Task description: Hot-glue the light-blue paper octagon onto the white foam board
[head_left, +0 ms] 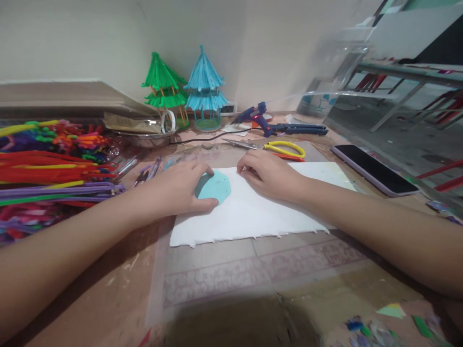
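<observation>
A teal octagonal piece [216, 186] lies flat on a white sheet [249, 217] that looks like foam, with a ragged front edge. My left hand [184, 185] spans the octagon, thumb at its lower edge and index finger at its upper edge, holding it against the left part of the sheet. To the right of it, my right hand [265, 173] rests over the sheet's far edge with fingers curled together. Whatever those fingers may pinch is hidden. Just behind the right hand lie scissors [285, 148] with yellow handles.
Bundles of colourful pipe cleaners [54, 168] fill the left side. Behind stand green [164, 82] and blue [205, 91] pagoda-like models, a metal bowl [144, 137], a glue gun [258, 118] and a dark blue-handled tool [300, 128]. A phone [372, 167] lies right; scraps [392, 311] lie front right.
</observation>
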A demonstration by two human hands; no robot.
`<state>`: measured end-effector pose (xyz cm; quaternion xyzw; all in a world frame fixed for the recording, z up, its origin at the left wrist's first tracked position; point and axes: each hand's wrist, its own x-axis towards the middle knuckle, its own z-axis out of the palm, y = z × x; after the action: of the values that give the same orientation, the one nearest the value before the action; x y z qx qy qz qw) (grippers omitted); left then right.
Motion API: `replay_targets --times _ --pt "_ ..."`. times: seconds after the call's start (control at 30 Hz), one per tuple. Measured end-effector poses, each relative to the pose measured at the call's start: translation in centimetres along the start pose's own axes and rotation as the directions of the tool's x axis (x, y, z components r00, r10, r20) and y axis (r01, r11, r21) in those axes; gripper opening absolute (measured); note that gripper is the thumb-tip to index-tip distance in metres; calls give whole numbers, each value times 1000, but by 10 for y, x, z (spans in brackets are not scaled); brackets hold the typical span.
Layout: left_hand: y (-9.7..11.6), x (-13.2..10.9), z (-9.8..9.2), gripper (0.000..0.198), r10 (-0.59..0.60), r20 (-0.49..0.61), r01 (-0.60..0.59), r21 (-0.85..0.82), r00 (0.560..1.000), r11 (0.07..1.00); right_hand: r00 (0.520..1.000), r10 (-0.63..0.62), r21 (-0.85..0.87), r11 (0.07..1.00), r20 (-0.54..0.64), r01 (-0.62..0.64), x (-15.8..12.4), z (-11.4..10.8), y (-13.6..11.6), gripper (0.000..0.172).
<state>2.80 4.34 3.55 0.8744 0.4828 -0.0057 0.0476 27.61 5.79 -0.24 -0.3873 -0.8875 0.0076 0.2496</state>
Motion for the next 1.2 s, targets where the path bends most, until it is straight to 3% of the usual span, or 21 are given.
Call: replay_targets --times 0.57,0.83,0.97,1.1,1.2 --pt "-5 2 -2 75 -3 36 6 -80 999 997 1000 18 0 1000 19 -18 1 -1 -1 18" --pt "-25 5 -21 88 82 271 -29 -194 959 981 1000 10 -1 1000 11 -10 1 -1 -1 19" --pt "-29 5 -28 92 91 319 -35 -179 943 983 1000 15 4 1000 13 -15 1 0 -1 18" --pt "-35 7 -26 91 113 327 -49 -196 938 979 1000 15 6 1000 4 -15 1 0 -1 17" --pt "-37 8 -19 86 102 267 -43 -217 958 975 1000 5 6 1000 2 -5 1 0 0 18"
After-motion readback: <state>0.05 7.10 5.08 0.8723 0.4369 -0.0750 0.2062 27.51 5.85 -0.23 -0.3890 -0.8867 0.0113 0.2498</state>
